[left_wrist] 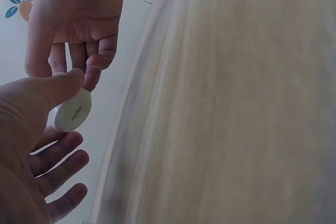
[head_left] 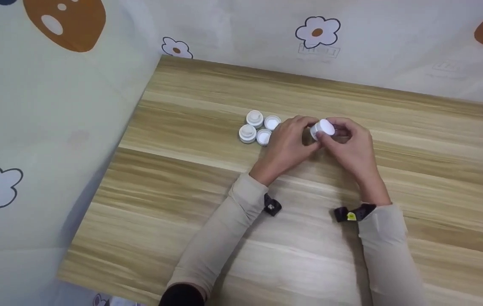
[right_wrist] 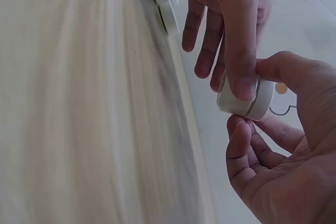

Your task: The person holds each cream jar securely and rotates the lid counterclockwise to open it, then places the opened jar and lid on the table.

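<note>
Both hands hold a small white round jar above the table, tilted on its side. My left hand pinches the base end between thumb and fingers. Small dark print shows on the jar's bottom in the left wrist view. The thumb and fingers of my right hand pinch the lid end. A thin seam between lid and base is seen in the right wrist view. Left of my left hand stand two white jars with their lids off. Beside them are two white lids, hollow side up, one partly hidden by the hand.
A wood-grain table bears everything; its left edge and back edge meet at the far left corner. Behind it hangs a pale cloth printed with flowers. Each wrist wears a small black camera.
</note>
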Tool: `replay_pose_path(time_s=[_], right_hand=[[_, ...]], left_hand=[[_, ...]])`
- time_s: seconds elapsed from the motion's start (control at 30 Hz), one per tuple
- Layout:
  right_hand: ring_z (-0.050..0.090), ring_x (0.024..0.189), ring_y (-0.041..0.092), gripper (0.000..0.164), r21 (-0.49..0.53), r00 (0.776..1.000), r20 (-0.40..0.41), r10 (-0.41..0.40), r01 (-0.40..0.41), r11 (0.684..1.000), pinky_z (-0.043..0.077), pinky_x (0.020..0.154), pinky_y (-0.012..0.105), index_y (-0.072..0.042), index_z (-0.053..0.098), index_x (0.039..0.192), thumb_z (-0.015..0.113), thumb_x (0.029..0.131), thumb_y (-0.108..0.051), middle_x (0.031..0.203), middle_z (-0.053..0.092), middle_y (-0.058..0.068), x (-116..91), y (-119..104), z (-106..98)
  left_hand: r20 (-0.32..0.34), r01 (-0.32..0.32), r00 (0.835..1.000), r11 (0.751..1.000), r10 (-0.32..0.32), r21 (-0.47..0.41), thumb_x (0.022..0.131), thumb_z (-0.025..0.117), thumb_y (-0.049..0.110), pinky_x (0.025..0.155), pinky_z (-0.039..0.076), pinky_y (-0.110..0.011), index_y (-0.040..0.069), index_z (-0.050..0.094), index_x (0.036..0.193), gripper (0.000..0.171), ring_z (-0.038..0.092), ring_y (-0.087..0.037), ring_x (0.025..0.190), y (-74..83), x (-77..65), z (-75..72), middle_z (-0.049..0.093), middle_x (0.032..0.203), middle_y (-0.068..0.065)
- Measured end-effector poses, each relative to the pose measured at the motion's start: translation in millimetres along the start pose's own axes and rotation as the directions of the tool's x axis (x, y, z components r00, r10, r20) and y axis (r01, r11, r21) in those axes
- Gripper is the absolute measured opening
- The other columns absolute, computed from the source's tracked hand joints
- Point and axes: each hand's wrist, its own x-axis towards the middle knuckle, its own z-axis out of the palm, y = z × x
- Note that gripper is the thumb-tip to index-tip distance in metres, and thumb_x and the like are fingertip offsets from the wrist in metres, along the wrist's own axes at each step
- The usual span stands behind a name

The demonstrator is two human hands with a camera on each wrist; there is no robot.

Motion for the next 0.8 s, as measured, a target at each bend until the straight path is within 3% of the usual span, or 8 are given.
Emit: replay_pose_path(time_s=[0.23, 0.33, 0.5, 0.67, 0.8], right_hand=[[0.065, 0.097, 0.004, 0.044, 0.019, 1.000, -0.007, -0.006, 0.007, 1.000, 0.054, 0.085, 0.009, 0.000, 0.069, 0.132, 0.077, 0.096, -0.025, 0.120, 0.071, 0.013, -1.2, -0.7, 8.5], [0.065, 0.096, 0.003, 0.047, -0.011, 1.000, -0.030, -0.002, 0.002, 1.000, 0.053, 0.084, 0.010, -0.002, 0.069, 0.133, 0.074, 0.099, -0.033, 0.117, 0.071, 0.011, -2.2, -0.4, 8.2], [0.066, 0.088, 0.005, 0.045, -0.080, 0.996, -0.091, 0.005, -0.012, 0.997, 0.052, 0.077, 0.012, -0.006, 0.077, 0.117, 0.073, 0.097, -0.047, 0.103, 0.073, 0.002, -5.3, -0.8, 4.5], [0.064, 0.079, 0.004, 0.039, -0.085, 0.994, -0.111, -0.024, 0.014, 0.996, 0.051, 0.070, 0.012, -0.005, 0.079, 0.109, 0.079, 0.094, -0.041, 0.087, 0.068, -0.009, -5.7, -1.6, 0.3], [0.064, 0.082, 0.003, 0.037, -0.072, 0.996, -0.085, -0.028, 0.022, 0.997, 0.052, 0.071, 0.011, -0.004, 0.078, 0.113, 0.078, 0.095, -0.036, 0.090, 0.066, -0.009, -5.6, -2.0, -0.2]], left_hand=[[-0.024, 0.013, 1.000, 1.000, -0.014, -0.007, 0.091, 0.082, 0.040, 0.109, 0.051, -0.034, 0.017, 0.070, 0.135, 0.051, 0.068, -0.019, 0.124, -4.3, -1.2, -2.4, 0.074, 0.133, 0.001], [-0.029, 0.006, 1.000, 1.000, -0.006, -0.009, 0.091, 0.081, 0.044, 0.108, 0.052, -0.034, 0.018, 0.070, 0.134, 0.052, 0.068, -0.018, 0.124, -4.4, -1.8, -1.0, 0.075, 0.132, 0.001], [-0.023, -0.005, 1.000, 1.000, 0.005, -0.005, 0.091, 0.081, 0.044, 0.108, 0.051, -0.033, 0.019, 0.071, 0.133, 0.051, 0.067, -0.016, 0.123, -1.5, -2.9, 0.2, 0.075, 0.130, 0.003], [-0.007, -0.020, 1.000, 1.000, 0.020, -0.002, 0.092, 0.080, 0.042, 0.109, 0.051, -0.034, 0.018, 0.070, 0.135, 0.050, 0.067, -0.018, 0.123, 2.6, -2.3, -0.6, 0.075, 0.132, 0.003], [0.000, -0.021, 1.000, 1.000, 0.021, -0.008, 0.092, 0.081, 0.041, 0.109, 0.050, -0.034, 0.018, 0.071, 0.135, 0.049, 0.067, -0.018, 0.123, 2.7, -2.3, -2.6, 0.075, 0.132, 0.003]])
